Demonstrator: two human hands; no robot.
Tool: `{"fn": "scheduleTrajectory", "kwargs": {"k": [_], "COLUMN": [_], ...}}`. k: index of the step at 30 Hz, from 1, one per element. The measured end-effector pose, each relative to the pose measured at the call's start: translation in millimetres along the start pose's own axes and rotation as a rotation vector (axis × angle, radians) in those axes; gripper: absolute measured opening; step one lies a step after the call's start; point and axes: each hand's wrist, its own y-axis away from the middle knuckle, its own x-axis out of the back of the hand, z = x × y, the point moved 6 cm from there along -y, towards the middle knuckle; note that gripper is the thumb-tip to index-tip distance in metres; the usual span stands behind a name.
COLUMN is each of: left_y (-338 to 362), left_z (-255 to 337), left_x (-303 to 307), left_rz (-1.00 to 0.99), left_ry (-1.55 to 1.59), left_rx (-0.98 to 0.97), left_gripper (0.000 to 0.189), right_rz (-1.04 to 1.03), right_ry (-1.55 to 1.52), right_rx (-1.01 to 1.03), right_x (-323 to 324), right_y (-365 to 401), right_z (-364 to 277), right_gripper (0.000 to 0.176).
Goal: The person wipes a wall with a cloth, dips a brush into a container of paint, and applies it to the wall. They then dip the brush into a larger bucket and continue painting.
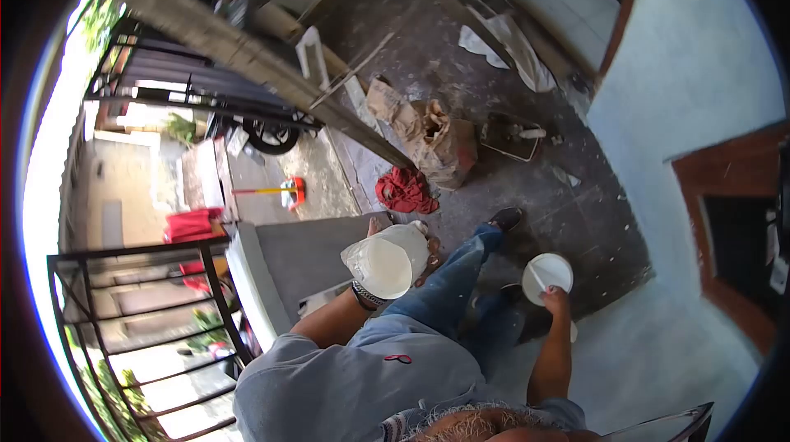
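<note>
My left hand (429, 259), with a dark band at the wrist, is wrapped round a whitish plastic container (387, 267). Its round mouth faces up at me, showing a pale inside. On the other side, my right hand (556, 302) is closed at the near rim of a round white tub (559, 267). A white stick-like piece (537, 276) lies across the tub's inside, and a small white end (573, 332) shows below the fist. I cannot tell whether the fist grips the rim or a handle.
Past my feet lie a red cloth (406, 190), crumpled brown paper bags (444, 146) and a paint tray (512, 136) on the stained dark floor (597, 232). A long wooden post (321, 104) slants in from upper left. Black railings (140, 310) stand left, a pale blue wall (683, 47) right.
</note>
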Motion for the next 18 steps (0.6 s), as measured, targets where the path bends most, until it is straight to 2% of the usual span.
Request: {"fn": "scheduleTrajectory", "kwargs": {"k": [4, 6, 7, 9, 15, 16, 18], "left_y": [113, 159, 176, 212, 287, 295, 311], "left_z": [8, 12, 16, 31, 89, 105, 132], "left_x": [-1, 1, -6, 4, 15, 10, 3], "left_rz": [-0.052, -0.05, -0.142, -0.129, -0.068, -0.102, -0.168], "left_ry": [0.177, 0.26, 0.296, 0.346, 0.423, 0.423, 0.42], "left_rx": [-0.173, -0.258, -0.313, -0.426, -0.65, -0.666, -0.703], "left_gripper": [0.087, 0.086, 0.084, 0.083, 0.083, 0.083, 0.084], "right_rz": [0.038, 0.07, 0.074, 0.08, 0.043, 0.027, -0.074], "right_ry": [0.04, 0.118, 0.142, 0.186, 0.249, 0.293, 0.173], "right_rx": [0.265, 0.31, 0.331, 0.349, 0.484, 0.517, 0.482], "right_x": [24, 39, 44, 49, 27, 21, 0], "right_y": [73, 114, 134, 164, 211, 220, 227], "right_z": [-63, -109, -134, -187, -342, -372, -423], "right_gripper": [0.04, 0.04, 0.039, 0.039, 0.039, 0.036, 0.032]}}
